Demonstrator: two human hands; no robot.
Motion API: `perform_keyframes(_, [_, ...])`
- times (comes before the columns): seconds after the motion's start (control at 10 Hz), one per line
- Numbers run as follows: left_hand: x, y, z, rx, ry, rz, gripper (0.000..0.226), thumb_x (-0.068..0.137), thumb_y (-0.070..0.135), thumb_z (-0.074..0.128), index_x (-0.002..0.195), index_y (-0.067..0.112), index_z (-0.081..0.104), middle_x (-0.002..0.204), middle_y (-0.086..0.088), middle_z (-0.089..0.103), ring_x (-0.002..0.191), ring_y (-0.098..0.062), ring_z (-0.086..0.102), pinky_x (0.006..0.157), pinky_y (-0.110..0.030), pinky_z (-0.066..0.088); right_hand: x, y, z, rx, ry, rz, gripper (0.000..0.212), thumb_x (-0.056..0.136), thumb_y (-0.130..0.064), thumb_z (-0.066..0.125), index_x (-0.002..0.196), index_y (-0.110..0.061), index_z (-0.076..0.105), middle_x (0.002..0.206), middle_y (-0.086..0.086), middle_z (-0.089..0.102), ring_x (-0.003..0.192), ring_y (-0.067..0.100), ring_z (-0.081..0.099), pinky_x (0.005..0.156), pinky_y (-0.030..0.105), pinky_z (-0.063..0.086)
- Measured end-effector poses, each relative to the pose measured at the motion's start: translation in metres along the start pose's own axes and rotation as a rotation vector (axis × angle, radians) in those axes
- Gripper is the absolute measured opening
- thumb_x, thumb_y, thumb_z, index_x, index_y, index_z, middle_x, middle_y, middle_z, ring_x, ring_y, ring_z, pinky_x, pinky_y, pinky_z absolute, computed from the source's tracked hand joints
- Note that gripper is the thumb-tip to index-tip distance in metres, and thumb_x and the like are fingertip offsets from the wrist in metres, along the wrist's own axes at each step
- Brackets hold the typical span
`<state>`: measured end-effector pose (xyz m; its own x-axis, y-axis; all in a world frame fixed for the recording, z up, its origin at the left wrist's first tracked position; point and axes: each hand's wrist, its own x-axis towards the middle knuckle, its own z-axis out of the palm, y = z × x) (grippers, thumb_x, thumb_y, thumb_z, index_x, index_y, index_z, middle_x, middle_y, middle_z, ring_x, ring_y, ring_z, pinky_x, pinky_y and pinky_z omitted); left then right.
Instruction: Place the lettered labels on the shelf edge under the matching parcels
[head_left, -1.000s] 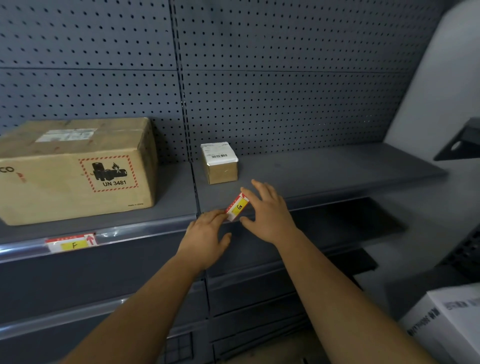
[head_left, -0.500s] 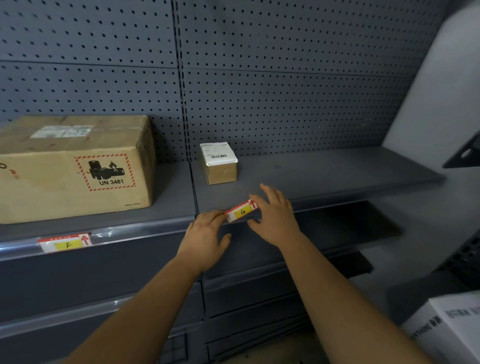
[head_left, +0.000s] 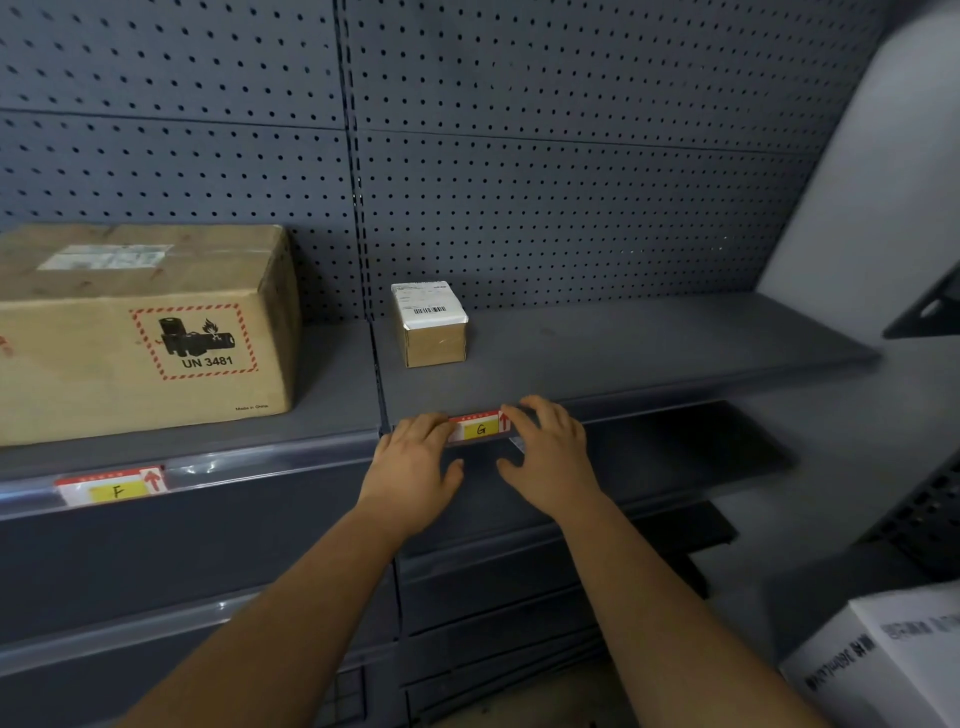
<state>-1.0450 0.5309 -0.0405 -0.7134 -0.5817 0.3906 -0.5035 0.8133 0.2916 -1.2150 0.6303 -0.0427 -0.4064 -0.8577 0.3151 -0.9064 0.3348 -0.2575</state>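
Pressing against the G label (head_left: 480, 428) at centre frame, both hands are bracketing it on the shelf edge (head_left: 649, 397). The left hand (head_left: 415, 467) is laying fairly straight fingers on the label's left end. The right hand (head_left: 550, 457) is lying spread, fingertips at its right end, thumb apart below. The label is sitting below the small parcel (head_left: 431, 327), slightly to its right. At lower left, the F label (head_left: 111, 488) is sitting under the UN 3481 carton (head_left: 145, 332). A white box (head_left: 883, 665) is showing at lower right.
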Motion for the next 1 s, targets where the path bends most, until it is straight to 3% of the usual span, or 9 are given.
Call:
perform_keyframes(0.2, [0.005, 0.002, -0.001, 0.007, -0.018, 0.026, 0.050, 0.089, 0.037, 0.051, 0.136, 0.023, 0.042, 0.136, 0.005, 0.046, 0.124, -0.017, 0.038, 0.106, -0.037, 0.028, 0.000, -0.001, 0.005, 0.030, 0.016, 0.007, 0.066, 0.082, -0.039, 0.065, 0.141, -0.027, 0.039, 0.138, -0.002, 0.039, 0.130, 0.021, 0.032, 0.109, 0.041, 0.024])
perform_keyframes(0.7, [-0.001, 0.000, -0.004, -0.023, -0.052, -0.005, 0.051, 0.088, 0.035, 0.053, 0.137, 0.023, 0.041, 0.138, 0.004, 0.045, 0.128, -0.015, 0.035, 0.108, -0.035, 0.023, -0.004, -0.004, 0.006, 0.066, -0.009, 0.048, 0.066, 0.080, -0.043, 0.066, 0.138, -0.029, 0.040, 0.137, -0.004, 0.039, 0.129, 0.021, 0.033, 0.109, 0.044, 0.026])
perform_keyframes(0.8, [0.000, -0.002, -0.003, -0.035, -0.093, 0.011, 0.052, 0.088, 0.037, 0.054, 0.136, 0.023, 0.042, 0.139, 0.005, 0.043, 0.129, -0.015, 0.034, 0.109, -0.038, 0.026, -0.005, -0.002, 0.008, 0.058, -0.022, 0.044, 0.067, 0.080, -0.047, 0.065, 0.139, -0.028, 0.039, 0.137, -0.003, 0.040, 0.130, 0.022, 0.034, 0.109, 0.044, 0.027])
perform_keyframes(1.0, [-0.027, -0.025, -0.036, -0.078, 0.017, 0.006, 0.056, 0.084, 0.053, 0.044, 0.131, 0.024, 0.048, 0.134, 0.004, 0.049, 0.123, -0.016, 0.042, 0.104, -0.042, 0.036, -0.012, -0.026, -0.005, 0.142, 0.115, -0.041, 0.064, 0.086, -0.054, 0.055, 0.142, -0.026, 0.040, 0.136, -0.002, 0.043, 0.127, 0.018, 0.038, 0.104, 0.041, 0.037])
